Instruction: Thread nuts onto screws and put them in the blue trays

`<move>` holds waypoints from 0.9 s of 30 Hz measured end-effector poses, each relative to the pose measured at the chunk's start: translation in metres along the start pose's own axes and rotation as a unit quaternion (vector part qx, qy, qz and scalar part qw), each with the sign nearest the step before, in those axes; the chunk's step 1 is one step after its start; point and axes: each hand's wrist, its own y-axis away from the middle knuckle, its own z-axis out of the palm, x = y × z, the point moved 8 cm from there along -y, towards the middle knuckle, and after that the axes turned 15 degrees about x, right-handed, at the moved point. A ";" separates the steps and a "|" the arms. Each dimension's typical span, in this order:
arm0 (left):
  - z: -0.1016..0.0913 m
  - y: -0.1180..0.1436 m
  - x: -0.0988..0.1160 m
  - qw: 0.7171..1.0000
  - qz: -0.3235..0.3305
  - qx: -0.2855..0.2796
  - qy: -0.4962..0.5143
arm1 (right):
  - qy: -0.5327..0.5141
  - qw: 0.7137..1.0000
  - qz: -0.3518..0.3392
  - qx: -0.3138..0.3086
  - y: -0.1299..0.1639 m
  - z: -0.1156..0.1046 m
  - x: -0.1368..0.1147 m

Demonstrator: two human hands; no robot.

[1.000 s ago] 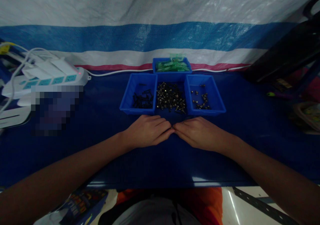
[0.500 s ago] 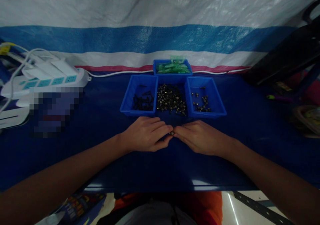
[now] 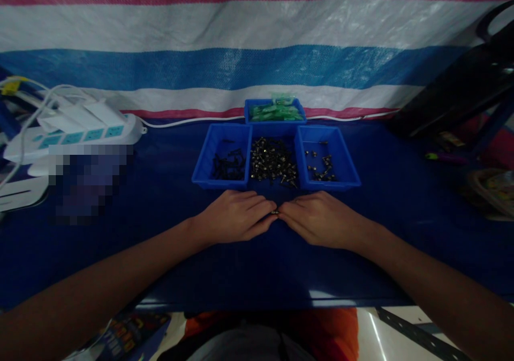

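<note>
My left hand [image 3: 235,216] and my right hand [image 3: 319,219] rest on the dark blue table, fingertips meeting around a small metal part [image 3: 275,211]. Both hands pinch that part between them. Just beyond my fingers stand three blue trays side by side. The left tray [image 3: 209,160] holds black screws, the middle tray [image 3: 273,160] a heap of small metal pieces, the right tray [image 3: 345,160] a few metal pieces. A fourth blue tray [image 3: 275,110] behind them holds green plastic pieces.
A white power strip [image 3: 86,133] with plugs and cables lies at the far left. A striped tarp [image 3: 257,55] hangs behind the table. A black object [image 3: 461,90] leans at the right, with a basket [image 3: 496,187] near the right edge.
The view has tilted slightly, so the trays sit a little lower in the picture. My hands stay together at the same spot; the small part now shows between the fingertips.
</note>
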 end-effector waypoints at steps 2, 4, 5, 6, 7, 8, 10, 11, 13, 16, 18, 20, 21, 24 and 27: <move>0.003 0.001 -0.001 1.000 -0.004 -0.017 0.005 | 0.009 1.000 -0.012 0.020 0.000 -0.003 -0.001; 0.004 0.001 -0.001 1.000 -0.004 -0.021 0.008 | 0.008 0.999 -0.020 0.038 0.000 -0.006 -0.003; 0.003 0.000 0.000 1.000 -0.004 -0.019 0.009 | 0.007 0.999 -0.019 0.045 0.000 -0.007 -0.003; 0.003 0.000 0.000 1.000 -0.003 -0.017 0.011 | 0.006 0.999 -0.017 0.050 0.000 -0.007 -0.003; 0.003 0.000 0.000 1.000 -0.003 -0.017 0.013 | 0.006 0.998 -0.014 0.055 0.000 -0.008 -0.002; 0.003 -0.001 0.000 1.000 -0.003 -0.016 0.015 | 0.007 0.998 -0.009 0.060 0.000 -0.009 -0.002; 0.004 -0.001 0.000 1.000 -0.004 -0.013 0.016 | 0.006 0.998 0.001 0.069 -0.001 -0.011 -0.001; 0.003 -0.001 0.000 1.000 -0.004 -0.008 0.016 | 0.005 0.997 0.006 0.073 -0.001 -0.012 -0.001; 0.002 -0.002 -0.001 1.000 -0.007 0.007 0.016 | -0.003 0.997 0.024 0.074 -0.001 -0.013 0.002; 0.001 -0.002 -0.004 0.999 -0.022 0.015 0.031 | -0.041 0.993 0.069 0.081 -0.002 -0.015 0.008; 0.003 -0.002 -0.006 0.998 -0.037 0.010 0.048 | -0.067 0.989 0.085 0.097 -0.002 -0.018 0.011; 0.004 -0.002 -0.008 0.997 -0.051 0.004 0.059 | -0.068 0.989 0.073 0.107 -0.003 -0.020 0.010; 0.005 -0.001 -0.009 0.997 -0.057 0.002 0.059 | -0.059 0.990 0.062 0.108 -0.003 -0.020 0.009; 0.006 -0.001 -0.011 0.997 -0.066 -0.001 0.043 | -0.026 0.993 0.037 0.113 -0.002 -0.020 0.007; 0.005 -0.001 -0.011 0.998 -0.059 0.012 0.031 | -0.013 0.993 0.036 0.113 0.000 -0.018 0.008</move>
